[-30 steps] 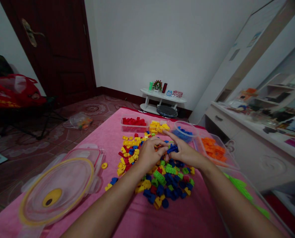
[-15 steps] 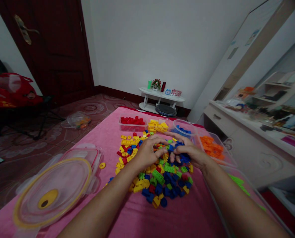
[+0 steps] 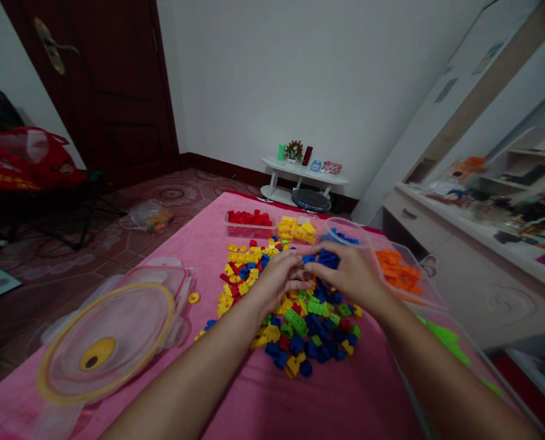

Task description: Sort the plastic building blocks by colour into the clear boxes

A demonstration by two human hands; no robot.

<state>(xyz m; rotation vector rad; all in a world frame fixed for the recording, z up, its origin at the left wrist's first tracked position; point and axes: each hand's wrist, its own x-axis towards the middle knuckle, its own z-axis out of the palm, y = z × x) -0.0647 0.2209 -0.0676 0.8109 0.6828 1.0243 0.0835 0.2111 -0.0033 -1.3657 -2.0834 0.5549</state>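
Note:
My right hand [image 3: 352, 272] is curled over the far right of a mixed pile of toy bricks [image 3: 295, 321], gripping several dark blue toy bricks [image 3: 329, 259]. Opposite it, my left hand [image 3: 278, 278] has bent fingers, with the fingertips at a smaller blue toy brick [image 3: 307, 260] between the hands. Both hands seem to touch that brick; the exact grip is partly hidden. Red, yellow, green and blue bricks lie loose beneath and in front of them.
Along the far edge stand a box of red bricks [image 3: 250, 231], yellow bricks [image 3: 296, 230] and a round blue-brick tub [image 3: 345, 223]. Orange bricks [image 3: 398, 270] and green bricks [image 3: 446, 342] fill boxes at right. Clear lids [image 3: 129, 333] lie left on the pink cloth [image 3: 254, 397].
My hands have drawn closer around the small blue brick, and the right hand's cluster of blue bricks sits slightly higher. The view has shifted a little, moving the scene right.

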